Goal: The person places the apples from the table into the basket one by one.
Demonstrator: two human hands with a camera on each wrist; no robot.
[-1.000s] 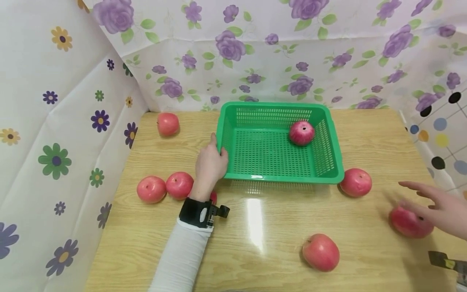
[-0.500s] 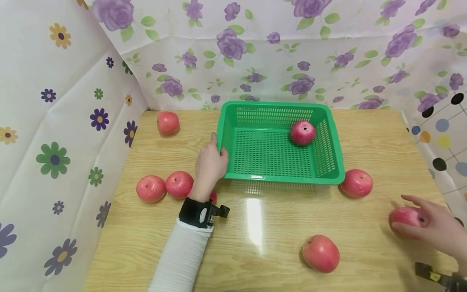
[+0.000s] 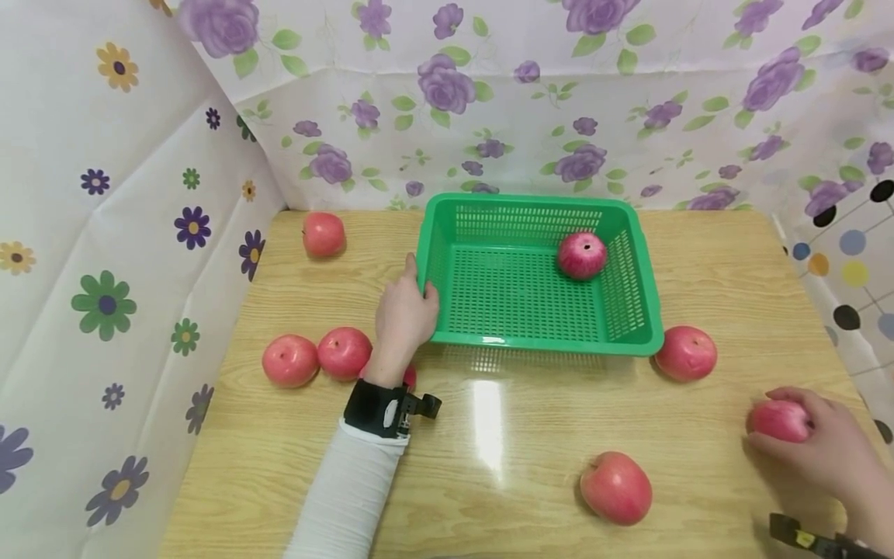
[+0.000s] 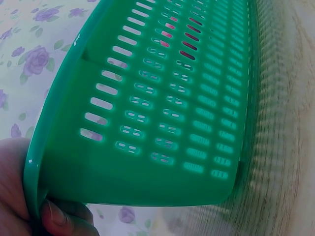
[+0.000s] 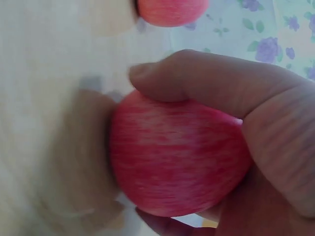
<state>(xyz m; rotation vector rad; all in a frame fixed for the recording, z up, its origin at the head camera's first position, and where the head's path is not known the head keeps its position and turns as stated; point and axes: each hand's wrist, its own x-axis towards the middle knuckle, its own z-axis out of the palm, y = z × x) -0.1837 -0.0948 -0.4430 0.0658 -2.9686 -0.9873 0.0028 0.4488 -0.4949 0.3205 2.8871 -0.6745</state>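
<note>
My left hand (image 3: pixel 405 314) grips the left rim of the green plastic basket (image 3: pixel 538 343); in the left wrist view fingertips (image 4: pixel 56 214) curl beneath that rim. One dark red apple (image 3: pixel 583 255) lies inside the basket, towards its right end. At the right of the table my right hand (image 3: pixel 834 446) holds a red apple (image 3: pixel 778 421), with thumb and fingers on opposite sides. The right wrist view shows this streaked apple (image 5: pixel 179 152) close up. Whether it still touches the table cannot be told.
An apple (image 3: pixel 686 353) lies by the basket's front right corner, another (image 3: pixel 616 488) nearer the front. Left of the basket are apples (image 3: pixel 289 361), (image 3: pixel 345 353) side by side, one partly under my left wrist, and one (image 3: pixel 324 235) at the back. Patterned cloth (image 3: pixel 447 116) stands behind.
My right hand has come down and left onto the right-hand apple, and its fingers have closed around it. My left hand and the basket stay in place.
</note>
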